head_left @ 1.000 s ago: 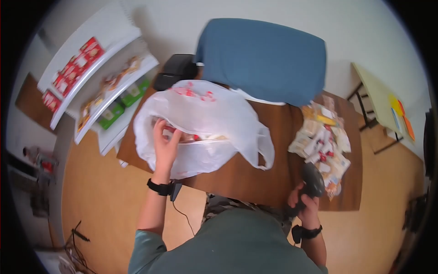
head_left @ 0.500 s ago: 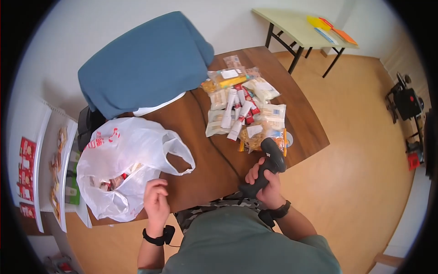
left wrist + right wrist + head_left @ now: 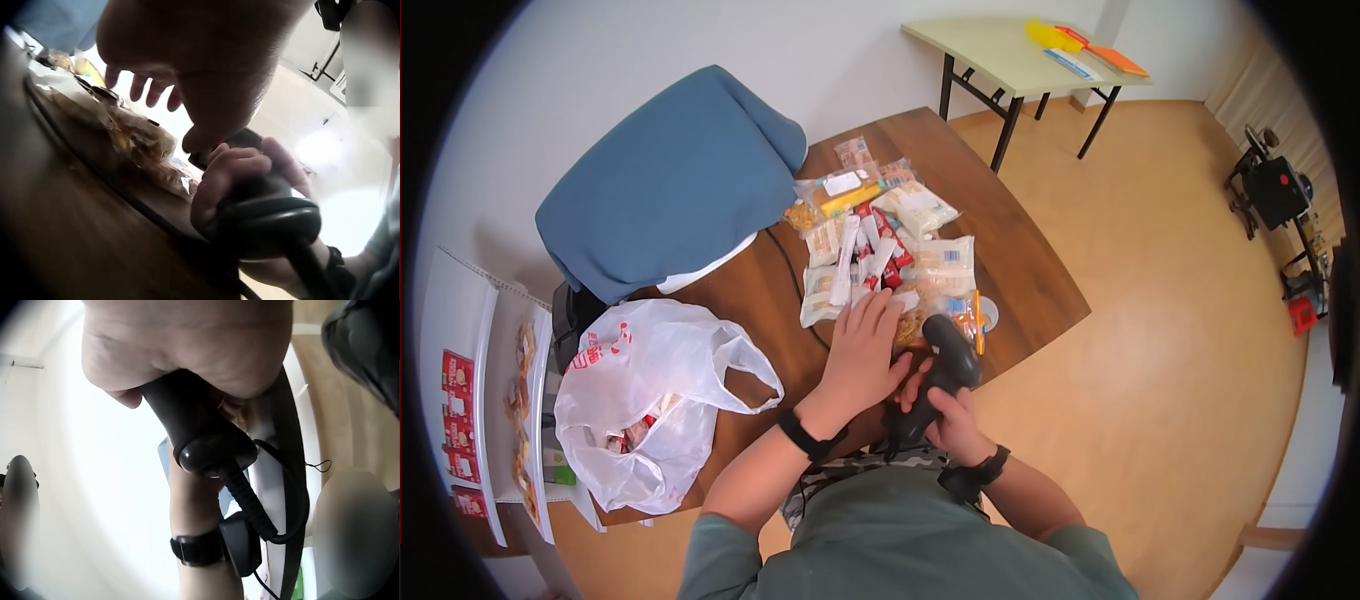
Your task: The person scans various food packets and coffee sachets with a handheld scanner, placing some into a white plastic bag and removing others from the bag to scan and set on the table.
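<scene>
In the head view my right hand point(image 3: 957, 428) grips the handle of a black handheld scanner point(image 3: 953, 352), whose head is at the near edge of a pile of packaged snacks. My left hand point(image 3: 860, 350) reaches over that near edge with its fingers extended; whether it touches a packet I cannot tell. White slim packets point(image 3: 846, 262), red packets point(image 3: 891, 272) and clear bags point(image 3: 943, 262) make up the pile. The left wrist view shows the left hand point(image 3: 187, 69) with spread fingertips above the packets point(image 3: 140, 134), the scanner hand beside it. A cord hangs from the scanner grip point(image 3: 187, 412).
A white plastic bag point(image 3: 650, 340) with items inside stands at the table's left. Behind are a blue cloth-covered object point(image 3: 670, 180) and a black device point(image 3: 572, 318). Shelves point(image 3: 488, 400) stand far left; a pale side table point(image 3: 990, 60) is beyond. A cable point(image 3: 790, 270) crosses the tabletop.
The left hand has left the plastic bag and moved right to the snack pile. The view has turned to the right. The right hand still holds the scanner.
</scene>
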Available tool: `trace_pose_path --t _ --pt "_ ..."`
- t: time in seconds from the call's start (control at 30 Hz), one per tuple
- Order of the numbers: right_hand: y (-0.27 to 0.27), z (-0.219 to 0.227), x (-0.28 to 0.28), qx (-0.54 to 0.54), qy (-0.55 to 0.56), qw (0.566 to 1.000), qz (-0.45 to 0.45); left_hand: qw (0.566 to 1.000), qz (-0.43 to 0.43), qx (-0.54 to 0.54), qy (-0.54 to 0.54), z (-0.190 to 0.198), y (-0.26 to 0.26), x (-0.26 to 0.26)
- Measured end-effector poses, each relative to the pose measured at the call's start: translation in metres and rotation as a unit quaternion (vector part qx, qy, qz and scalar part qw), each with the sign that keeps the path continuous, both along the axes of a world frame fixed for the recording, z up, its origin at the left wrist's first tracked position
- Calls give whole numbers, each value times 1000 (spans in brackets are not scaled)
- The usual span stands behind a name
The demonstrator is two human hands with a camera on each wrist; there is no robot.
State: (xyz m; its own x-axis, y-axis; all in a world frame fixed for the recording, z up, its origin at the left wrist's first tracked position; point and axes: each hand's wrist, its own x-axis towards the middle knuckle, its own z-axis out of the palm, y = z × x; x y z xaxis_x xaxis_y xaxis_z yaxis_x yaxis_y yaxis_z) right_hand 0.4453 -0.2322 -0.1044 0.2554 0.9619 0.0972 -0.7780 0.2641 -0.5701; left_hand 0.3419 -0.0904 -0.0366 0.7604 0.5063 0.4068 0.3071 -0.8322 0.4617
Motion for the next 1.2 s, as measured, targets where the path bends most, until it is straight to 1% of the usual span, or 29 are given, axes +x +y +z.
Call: trace_pose_path --t 0.07,0.1,0.13,0.2,0.23,0.27,0.33,0.37,0.43,0.47,0.5,0.53,0.57,0.6,0.67,0.7,0.73,0.77,0.8,0.87,0.93,0.97,1.03,1.07,1.1,1.13,1.17,1.2 --pt "-2 2 0 5 -16 1000 6 993 56 24 101 -15 2 9" --pt "-3 3 -1 -17 -21 1000 2 991 77 30 105 -19 2 13" --pt "-3 3 -1 -39 -26 999 -2 991 80 35 100 -22 5 14" --pt "-4 3 0 -41 -24 999 1 987 52 -37 148 -20 8 12" --pt "-5 3 0 -40 -21 999 0 989 49 -66 122 -17 8 8" --pt "-5 3 0 -40 -17 999 0 990 51 -62 118 -16 9 7" --pt "-4 -2 0 -15 -17 1000 2 980 72 -180 46 -15 12 1" --pt "-3 -2 -1 5 -14 1000 4 980 77 -177 42 -14 14 -3" --pt "-4 0 -2 2 -27 1000 0 957 63 -281 -49 -12 19 -15" --pt "-3 2 -3 -4 -38 999 -9 957 70 -277 -54 -7 18 -23" --pt "-3 3 -4 -8 -33 999 -13 897 30 -405 -177 -2 15 -33" --pt "-2 6 -3 -5 -34 999 -2 804 -11 -516 -296 4 11 -43" --pt "-2 11 -2 -9 -35 999 8 729 -27 -562 -391 12 4 -48" --pt "-1 15 -4 -15 -36 999 20 729 -17 -556 -398 16 4 -60" --pt "-1 26 -7 -14 -44 998 40 583 -61 -690 -425 19 6 -88" --pt "-1 32 -6 -13 -98 991 85 586 -22 -694 -418 18 5 -96" --pt "-1 40 -8 -11 -152 980 129 584 -15 -690 -427 17 4 -103" --pt "1 57 -11 -39 -195 967 163 594 -1 -675 -437 15 3 -110" --pt "5 60 -14 -39 -197 964 173 604 12 -660 -446 14 2 -115" --pt "12 66 -21 -38 -349 900 258 601 22 -656 -457 14 -1 -126" --pt "17 72 -32 -43 -350 893 280 601 25 -661 -448 11 -4 -136" --pt "19 73 -36 -45 -337 897 284 598 29 -657 -457 11 -6 -139" --pt "22 77 -44 -47 -325 895 302 584 62 -668 -457 11 -12 -144" --pt "22 84 -48 -54 -296 910 287 580 73 -662 -468 3 -14 -150" --pt "23 90 -52 -62 -265 923 273 573 56 -670 -467 -7 -16 -157" --pt "24 91 -55 -58 -263 917 293 568 41 -677 -466 -16 -19 -166" --pt "23 91 -57 -44 -240 931 273 547 68 -686 -475 -18 -25 -174" --pt "22 87 -58 -31 -214 944 250 547 82 -679 -483 -22 -31 -187"
